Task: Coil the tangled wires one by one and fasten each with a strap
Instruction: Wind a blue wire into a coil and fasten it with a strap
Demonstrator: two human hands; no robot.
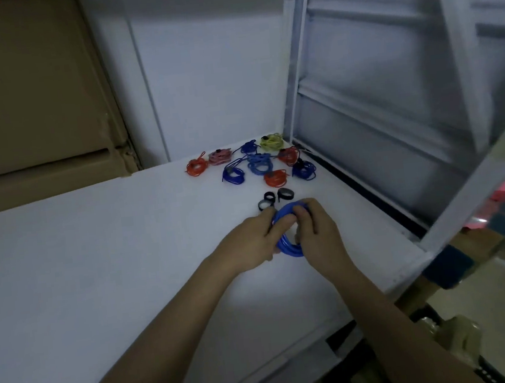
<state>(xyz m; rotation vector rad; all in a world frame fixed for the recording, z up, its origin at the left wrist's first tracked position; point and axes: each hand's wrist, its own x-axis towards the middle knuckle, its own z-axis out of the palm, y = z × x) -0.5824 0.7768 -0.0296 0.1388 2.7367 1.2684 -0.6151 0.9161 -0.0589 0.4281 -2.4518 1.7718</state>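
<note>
A coil of blue wire (285,243) is held just above the white table (97,270), between both hands. My left hand (250,244) grips its left side, fingers curled round the strands. My right hand (314,231) grips the right and top of the coil. Three black straps (274,200) rolled into loops lie just beyond the hands. Farther back, several coiled wires in red, pink, blue and yellow (257,164) lie in a group, some with dark straps on them.
A white metal frame (297,62) with grey panels rises along the table's right edge. Brown cardboard (26,99) stands at the back left. The table's front right corner drops off to the floor and boxes (459,331) below.
</note>
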